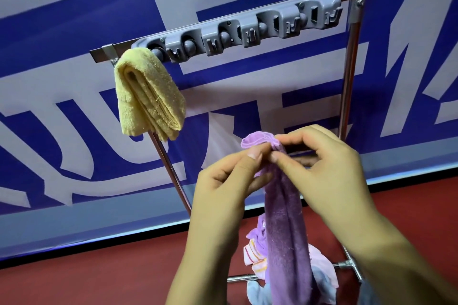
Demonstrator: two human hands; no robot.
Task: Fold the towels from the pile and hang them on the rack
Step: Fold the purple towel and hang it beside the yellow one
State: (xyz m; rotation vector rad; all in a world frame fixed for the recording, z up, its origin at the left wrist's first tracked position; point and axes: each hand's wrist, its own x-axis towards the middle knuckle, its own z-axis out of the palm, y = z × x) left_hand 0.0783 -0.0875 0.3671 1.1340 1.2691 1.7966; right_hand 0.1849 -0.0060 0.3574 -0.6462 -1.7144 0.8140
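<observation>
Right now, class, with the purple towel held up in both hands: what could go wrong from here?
1. The purple towel is pinched only at its top by the left hand and right hand; its long fold may fall open.
2. Reaching for the rack might brush the yellow towel off its end.

The place looked like a staged indoor space, such as a demonstration or recording area, rather than a lived-in home. A large printed banner [74,86] in deep blue with oversized pale letter shapes filled the whole back wall. Below it ran a dark strip and then a red floor [99,275]. A freestanding metal rack [348,86] with chrome poles stood in front of the banner, carrying a grey plastic clip holder [238,32] along its top bar. No furniture or household fittings showed what kind of room it was.
</observation>
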